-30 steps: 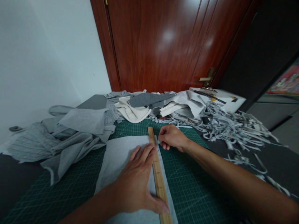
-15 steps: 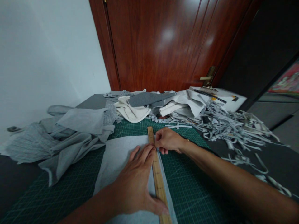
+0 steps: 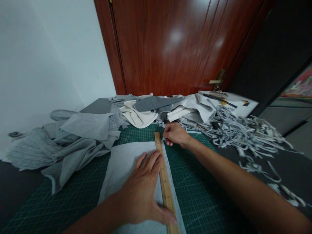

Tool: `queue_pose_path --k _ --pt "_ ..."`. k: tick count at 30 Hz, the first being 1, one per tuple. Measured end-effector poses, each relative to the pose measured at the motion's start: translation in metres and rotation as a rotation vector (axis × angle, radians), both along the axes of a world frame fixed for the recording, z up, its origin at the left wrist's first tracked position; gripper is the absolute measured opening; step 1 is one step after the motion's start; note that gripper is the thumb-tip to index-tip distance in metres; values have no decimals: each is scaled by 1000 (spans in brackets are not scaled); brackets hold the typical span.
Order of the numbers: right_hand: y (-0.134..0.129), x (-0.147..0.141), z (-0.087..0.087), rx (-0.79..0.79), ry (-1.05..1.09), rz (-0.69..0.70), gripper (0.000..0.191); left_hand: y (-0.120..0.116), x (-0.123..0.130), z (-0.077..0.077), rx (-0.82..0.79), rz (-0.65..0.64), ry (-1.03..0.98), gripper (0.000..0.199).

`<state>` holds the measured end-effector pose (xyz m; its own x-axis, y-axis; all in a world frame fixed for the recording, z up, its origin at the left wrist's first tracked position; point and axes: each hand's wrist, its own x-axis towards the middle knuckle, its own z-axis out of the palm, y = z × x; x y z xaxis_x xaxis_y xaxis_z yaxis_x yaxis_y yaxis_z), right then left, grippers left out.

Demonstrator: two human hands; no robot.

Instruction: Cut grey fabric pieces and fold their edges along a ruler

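Observation:
My left hand (image 3: 143, 185) lies spread over a grey piece of fabric (image 3: 124, 159), its thumb and fingertips pressing on a wooden ruler (image 3: 166, 188). The ruler runs lengthwise near the fabric's right edge, leaving a narrow strip of cloth beside it. At the ruler's far end, my right hand (image 3: 176, 134) is closed in a pinch. A small pale-blue piece (image 3: 163, 138) shows at its fingertips, mostly hidden by the fingers. Under the fabric is a green cutting mat (image 3: 200, 201) with a printed grid.
Crumpled grey fabric (image 3: 83, 143) lies on the left. Along the back are a cream fabric piece (image 3: 138, 117) and more folded cloth. Tangled cut strips (image 3: 239, 130) heap on the right, before a white box (image 3: 243, 107). A wooden door (image 3: 165, 48) stands behind.
My right hand has moved away from me along the ruler, from beside the left fingertips to the fabric's far edge. The left hand and ruler have stayed put.

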<state>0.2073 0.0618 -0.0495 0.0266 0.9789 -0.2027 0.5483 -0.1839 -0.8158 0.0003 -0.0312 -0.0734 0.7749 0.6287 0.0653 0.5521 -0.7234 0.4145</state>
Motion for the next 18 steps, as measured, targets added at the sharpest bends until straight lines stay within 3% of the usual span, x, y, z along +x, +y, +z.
queue_pose_path --k 2,4,6,12,18 --pt "-8 1 4 33 4 10 6 0 0 -2 6 -10 -21 136" --pt "-13 1 6 63 9 23 24 1 -1 -3 10 -15 -42 136" --pt "-15 0 4 85 3 33 30 1 -1 -3 9 -13 -45 137" --pt "-3 -3 -10 128 -118 54 18 0 -1 -3 5 -1 19 139" --pt "-10 -7 -9 219 -191 54 22 0 -1 -1 8 1 16 139"
